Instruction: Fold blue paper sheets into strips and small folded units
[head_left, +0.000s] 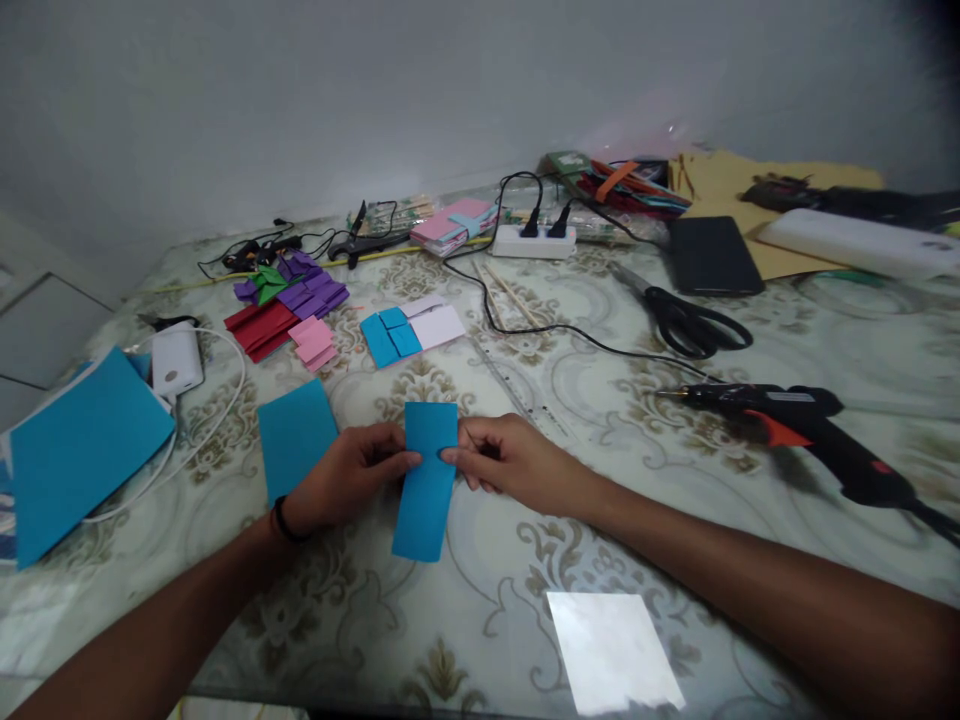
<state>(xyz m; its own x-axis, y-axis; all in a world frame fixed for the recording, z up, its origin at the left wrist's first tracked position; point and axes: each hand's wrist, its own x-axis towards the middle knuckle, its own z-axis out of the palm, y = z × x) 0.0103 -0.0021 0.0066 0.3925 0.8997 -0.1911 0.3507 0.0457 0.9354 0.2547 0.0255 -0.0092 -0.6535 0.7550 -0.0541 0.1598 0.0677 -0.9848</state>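
A narrow strip of blue paper is held upright between my two hands, over the middle of the patterned table. My left hand pinches its left edge, thumb in front. From the other side, my right hand grips the right edge in the same way, its thumb on the face of the strip. Behind my left hand lies another piece of blue paper, partly covered by that hand. Farther back rests a card with blue folded pieces and a white half. A white square lies near the front edge.
Folded red, purple and pink papers lie at the back left. Larger blue sheets and a white power bank are at the left. Scissors, a glue gun and a power strip with black cables occupy the right and back.
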